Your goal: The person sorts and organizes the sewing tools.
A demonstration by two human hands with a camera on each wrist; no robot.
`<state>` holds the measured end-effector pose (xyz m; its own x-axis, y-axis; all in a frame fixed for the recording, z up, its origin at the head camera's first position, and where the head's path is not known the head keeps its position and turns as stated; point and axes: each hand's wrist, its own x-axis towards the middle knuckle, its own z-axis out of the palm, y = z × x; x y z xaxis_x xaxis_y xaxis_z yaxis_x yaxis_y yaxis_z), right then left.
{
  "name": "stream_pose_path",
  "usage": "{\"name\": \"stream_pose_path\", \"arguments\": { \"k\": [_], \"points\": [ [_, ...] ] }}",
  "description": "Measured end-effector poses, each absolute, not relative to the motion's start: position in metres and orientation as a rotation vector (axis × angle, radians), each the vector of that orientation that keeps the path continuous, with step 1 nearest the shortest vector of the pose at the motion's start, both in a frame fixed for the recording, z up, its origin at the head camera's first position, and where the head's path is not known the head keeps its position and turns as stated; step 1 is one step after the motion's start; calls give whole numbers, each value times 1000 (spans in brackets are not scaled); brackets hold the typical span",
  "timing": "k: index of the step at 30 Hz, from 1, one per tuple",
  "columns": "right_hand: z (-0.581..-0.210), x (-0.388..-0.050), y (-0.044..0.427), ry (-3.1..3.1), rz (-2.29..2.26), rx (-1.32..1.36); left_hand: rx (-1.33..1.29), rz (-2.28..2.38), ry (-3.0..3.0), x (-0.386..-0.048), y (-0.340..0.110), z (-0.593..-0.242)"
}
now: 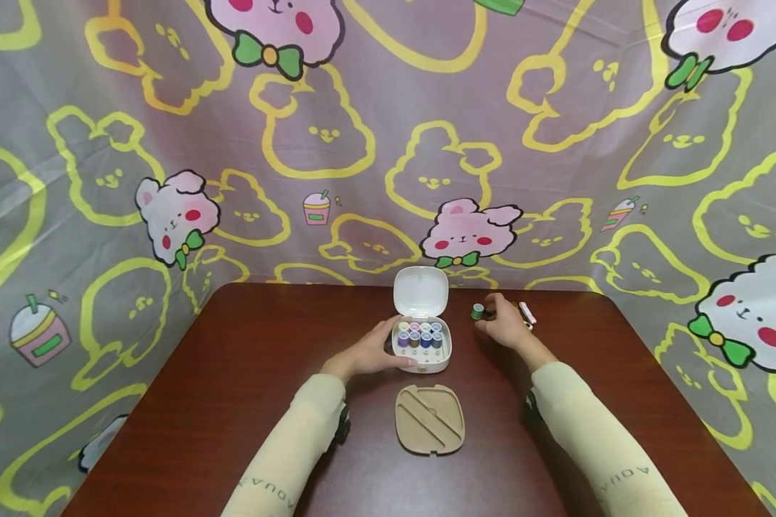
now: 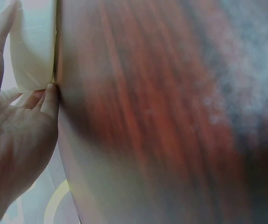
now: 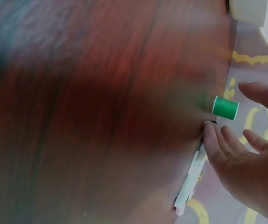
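A white sewing box stands at the table's middle, its lid raised at the back. Two rows of coloured thread spools sit inside, with small metallic pieces in front of them. My left hand holds the box from the left, thumb along its front and fingers round the side, also seen in the left wrist view. To the box's right, a green thread spool stands upright on the table. My right hand is beside it, thumb and fingers apart around that spot; the right wrist view shows a gap between them and the spool.
A tan tray-like insert with diagonal ridges lies in front of the box. Behind my right hand is a slim white item with a pink end; small dark things near it are partly hidden. Patterned cloth hangs along the table's back edge.
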<state>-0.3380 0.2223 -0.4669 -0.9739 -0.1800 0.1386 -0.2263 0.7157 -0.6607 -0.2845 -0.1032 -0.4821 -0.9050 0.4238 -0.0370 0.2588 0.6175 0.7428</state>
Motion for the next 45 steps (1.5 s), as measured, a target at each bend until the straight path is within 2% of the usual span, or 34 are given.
{"name": "stream_pose_path", "arguments": {
  "k": [23, 37, 45],
  "points": [
    [-477, -349, 192, -2866, 1245, 185, 551, 1177, 2624, -283, -98, -481],
    [-477, -342, 194, -2666, 2035, 192, 602, 1180, 2636, -286, -101, -485],
    [-468, -333, 191, -2529, 2201, 195, 560, 1172, 2624, -285, -102, -484]
  ]
}}
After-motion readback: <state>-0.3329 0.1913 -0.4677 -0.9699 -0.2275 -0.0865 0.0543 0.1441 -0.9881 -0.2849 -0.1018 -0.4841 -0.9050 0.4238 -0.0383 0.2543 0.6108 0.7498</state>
